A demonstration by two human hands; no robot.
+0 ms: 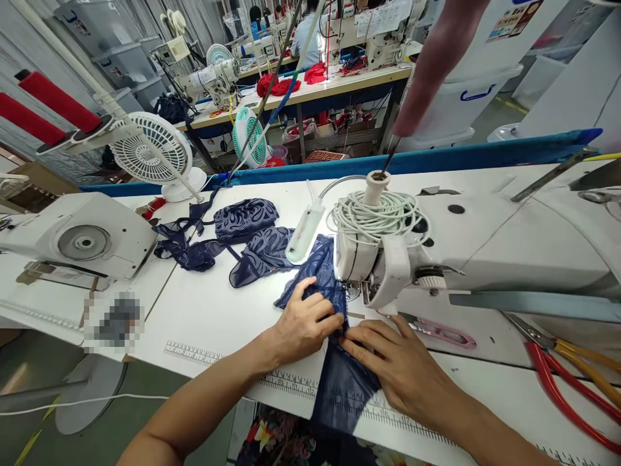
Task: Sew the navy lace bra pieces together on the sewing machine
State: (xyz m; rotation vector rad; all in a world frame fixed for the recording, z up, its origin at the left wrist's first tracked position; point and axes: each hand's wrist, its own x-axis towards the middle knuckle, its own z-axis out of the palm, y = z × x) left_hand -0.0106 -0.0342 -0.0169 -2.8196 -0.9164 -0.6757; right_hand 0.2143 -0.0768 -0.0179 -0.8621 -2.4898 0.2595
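Note:
Navy lace fabric (320, 265) lies under the sewing machine's head (363, 259), and a sheer navy panel (344, 388) hangs from it over the table's front edge. My left hand (308, 320) is on the lace left of the needle area, its thumb and fingers closed on the fabric edge. Just right of it, my right hand (388, 356) grips the same edge with its fingertips, close in front of the presser foot. The two hands nearly touch. Navy lace pieces (264, 252) with straps lie joined on the table behind my left hand.
Red-handled scissors (553, 369) and a pink thread snipper (444, 331) lie right of my right hand. A white lamp (305, 233) stands by the machine head. Left are another machine (92, 236), a fan (150, 149) and red thread cones (58, 100). A person (305, 39) sits behind.

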